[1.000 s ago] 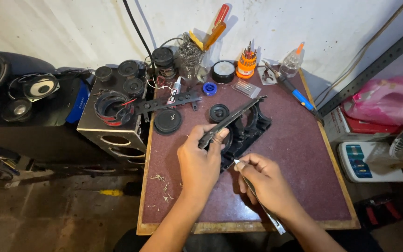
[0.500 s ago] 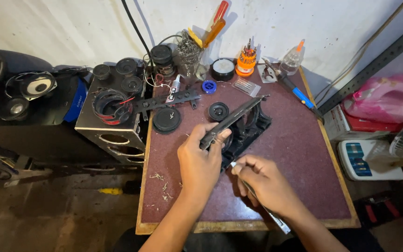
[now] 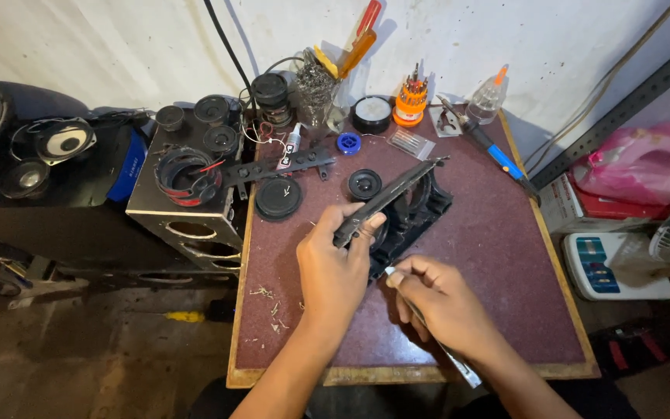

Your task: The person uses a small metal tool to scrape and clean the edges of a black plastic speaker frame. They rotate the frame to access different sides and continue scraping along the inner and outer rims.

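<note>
Right now the left hand (image 3: 333,271) has its fingers curled tight round the near end of a long black plastic panel (image 3: 388,200), tilting it up off the maroon tabletop (image 3: 490,256); the right hand (image 3: 443,304) pinches a thin metal tool (image 3: 437,341) just beside it, tip towards the panel; beyond lie a small round speaker (image 3: 364,185), a black disc (image 3: 278,198) and an orange screwdriver-bit holder (image 3: 411,99).
</note>
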